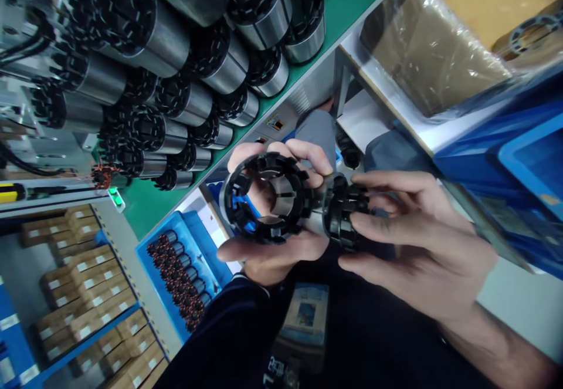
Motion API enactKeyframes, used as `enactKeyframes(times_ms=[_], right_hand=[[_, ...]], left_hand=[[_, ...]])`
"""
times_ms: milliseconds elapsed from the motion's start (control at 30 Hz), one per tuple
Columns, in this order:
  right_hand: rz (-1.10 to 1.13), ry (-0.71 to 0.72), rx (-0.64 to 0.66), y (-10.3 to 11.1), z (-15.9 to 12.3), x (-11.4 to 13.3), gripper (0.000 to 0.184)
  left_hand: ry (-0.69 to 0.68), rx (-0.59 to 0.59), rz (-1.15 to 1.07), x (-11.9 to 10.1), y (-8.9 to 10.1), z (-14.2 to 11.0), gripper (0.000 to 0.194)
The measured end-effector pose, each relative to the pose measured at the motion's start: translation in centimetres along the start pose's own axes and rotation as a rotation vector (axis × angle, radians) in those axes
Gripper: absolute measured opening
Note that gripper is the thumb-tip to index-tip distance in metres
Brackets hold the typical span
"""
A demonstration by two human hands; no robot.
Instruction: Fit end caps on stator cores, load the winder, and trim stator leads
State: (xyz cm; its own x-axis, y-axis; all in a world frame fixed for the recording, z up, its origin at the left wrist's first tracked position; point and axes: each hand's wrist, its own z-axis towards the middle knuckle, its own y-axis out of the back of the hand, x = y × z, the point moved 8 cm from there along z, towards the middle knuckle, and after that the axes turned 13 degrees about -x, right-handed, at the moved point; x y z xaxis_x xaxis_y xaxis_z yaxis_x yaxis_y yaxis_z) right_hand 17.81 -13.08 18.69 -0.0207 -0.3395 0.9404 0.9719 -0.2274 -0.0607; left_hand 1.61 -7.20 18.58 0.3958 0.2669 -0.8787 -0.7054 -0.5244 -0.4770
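Note:
My left hand [281, 248] is wrapped round a motor stator core [303, 198], a steel cylinder with a black toothed plastic end whose round opening faces me. Against its right side is a second stator core [345, 210], also with a black toothed rim; a short stretch of bare metal shows between the two rims. The thumb and fingers of my right hand [422, 242] close on this second one from the right. My left palm partly hides the metal bodies, so I cannot tell how firmly the two touch.
Several similar stator cores [176, 101] stand in rows on the green bench [352, 2] at upper left. A blue tray [149, 260] below holds copper-wound stators [180, 277]. Cartons [88, 277] are stacked at far left. On the right are a plastic-wrapped box [422, 54] and a blue bin [505, 137].

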Motion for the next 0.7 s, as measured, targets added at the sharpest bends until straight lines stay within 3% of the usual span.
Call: enactKeyframes(times_ms=[100,200,267,500,600,700], right_hand=[[0.017,-0.025,-0.014,-0.1,0.1,0.3,0.064],[0.028,-0.069,-0.005,-0.3,0.1,0.3,0.084],[0.017,-0.064,0.01,-0.3,0.1,0.3,0.086],[-0.081,0.041,0.007,0.0,0.2,1.3,0.063],[-0.171,0.15,0.06,-0.5,0.3,2.5,0.044],[-0.222,0.191,0.094,-0.6,0.3,3.1,0.044]], left_hand=[[-0.1,0.032,-0.047,-2.0,-0.8,0.4,0.07],[-0.031,0.082,-0.037,-1.8,-1.1,0.7,0.073],[0.004,0.114,-0.022,-1.4,-1.0,0.7,0.076],[0.06,0.076,0.177,-1.1,0.0,0.4,0.094],[0.082,0.218,0.215,-0.9,-0.3,-0.2,0.094],[0.102,0.357,0.182,0.0,-0.3,-0.8,0.093]])
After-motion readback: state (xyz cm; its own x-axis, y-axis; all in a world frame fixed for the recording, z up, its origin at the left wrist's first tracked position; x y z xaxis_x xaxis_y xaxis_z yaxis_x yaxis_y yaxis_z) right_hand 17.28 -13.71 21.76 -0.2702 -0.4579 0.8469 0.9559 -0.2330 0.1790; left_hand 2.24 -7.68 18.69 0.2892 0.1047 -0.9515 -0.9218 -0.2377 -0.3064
